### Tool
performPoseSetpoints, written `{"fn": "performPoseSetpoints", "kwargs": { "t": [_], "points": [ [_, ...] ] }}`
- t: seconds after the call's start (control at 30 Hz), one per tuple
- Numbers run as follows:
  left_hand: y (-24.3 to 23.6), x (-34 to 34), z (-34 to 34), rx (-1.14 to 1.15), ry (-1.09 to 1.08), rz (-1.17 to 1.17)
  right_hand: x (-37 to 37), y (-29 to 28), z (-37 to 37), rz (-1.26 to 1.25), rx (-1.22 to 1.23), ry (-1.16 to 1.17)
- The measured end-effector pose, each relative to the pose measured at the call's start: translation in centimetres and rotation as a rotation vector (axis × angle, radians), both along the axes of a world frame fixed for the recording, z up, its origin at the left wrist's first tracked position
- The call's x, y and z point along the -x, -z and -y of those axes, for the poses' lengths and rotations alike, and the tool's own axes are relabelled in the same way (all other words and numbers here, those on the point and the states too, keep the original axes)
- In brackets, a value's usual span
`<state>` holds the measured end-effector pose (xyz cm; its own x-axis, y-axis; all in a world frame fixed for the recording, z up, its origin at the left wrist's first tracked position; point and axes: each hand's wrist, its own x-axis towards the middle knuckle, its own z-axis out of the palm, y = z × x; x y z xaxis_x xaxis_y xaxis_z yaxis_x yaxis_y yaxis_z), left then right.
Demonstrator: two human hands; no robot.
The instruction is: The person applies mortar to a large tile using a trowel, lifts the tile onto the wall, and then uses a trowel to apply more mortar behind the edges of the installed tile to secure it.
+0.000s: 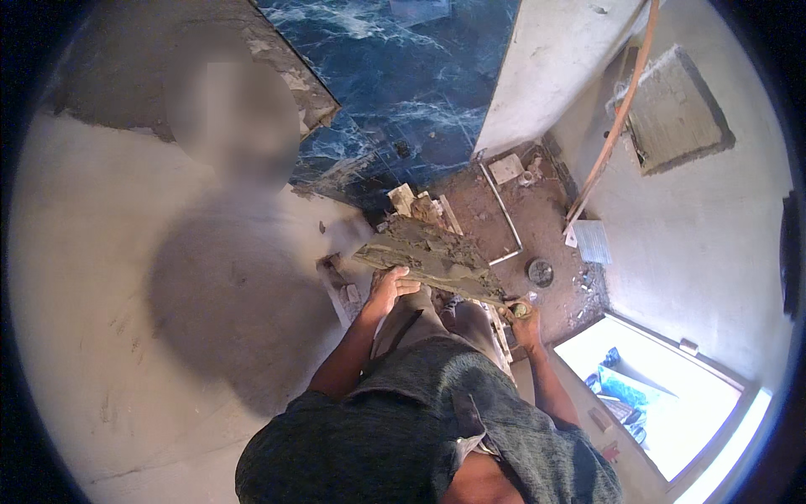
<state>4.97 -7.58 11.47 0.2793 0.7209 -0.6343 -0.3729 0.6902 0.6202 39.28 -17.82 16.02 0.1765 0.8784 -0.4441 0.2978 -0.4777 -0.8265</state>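
Observation:
A long, flat slab [437, 260], its upper face spread with rough grey-brown mortar, is held in front of my body. My left hand [393, 290] grips its near left edge, fingers lying over the mortar side. At its right end, my right hand [525, 323] is closed around the corner. A small round greenish patch shows beside the right fingers; I cannot make out what it is. The slab hides part of my legs and what lies under it.
Wooden pieces [416, 203] lie just beyond the slab. Blue marbled tiles [403, 76] cover the surface ahead. On the right are a white pipe [501, 202], a dark round bucket [540, 271], an orange hose [617, 126] and a bright opening [663, 403]. A plastered wall [101, 294] stands left.

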Motion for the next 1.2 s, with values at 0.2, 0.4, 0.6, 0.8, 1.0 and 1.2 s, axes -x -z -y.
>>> {"fn": "performPoseSetpoints", "kwargs": {
  "t": [0.2,0.4,0.6,0.8,1.0,1.2],
  "points": [
    [0.4,-0.8,-0.1,0.056,-0.085,-0.037,-0.5,2.4,0.8,-0.1,-0.08,0.058],
    [-0.3,-2.2,-0.9,0.121,-0.14,-0.07,-1.2,-0.5,0.0,-0.3,0.067,0.13],
    [-0.8,-2.7,-1.2,0.171,-0.147,-0.106,-2.7,3.3,0.5,-0.964,0.253,0.572],
    [1.0,-2.4,-0.5,0.16,-0.147,-0.033,-2.3,7.6,0.5,-1.116,0.451,0.669],
    [-0.5,-2.4,0.0,0.161,-0.104,-0.051,-2.3,7.6,-0.4,-1.125,0.461,0.724],
    [0.5,0.4,1.4,0.2,-0.048,-0.036,-2.0,8.2,-0.2,-1.112,0.515,0.704]
  ]
}}
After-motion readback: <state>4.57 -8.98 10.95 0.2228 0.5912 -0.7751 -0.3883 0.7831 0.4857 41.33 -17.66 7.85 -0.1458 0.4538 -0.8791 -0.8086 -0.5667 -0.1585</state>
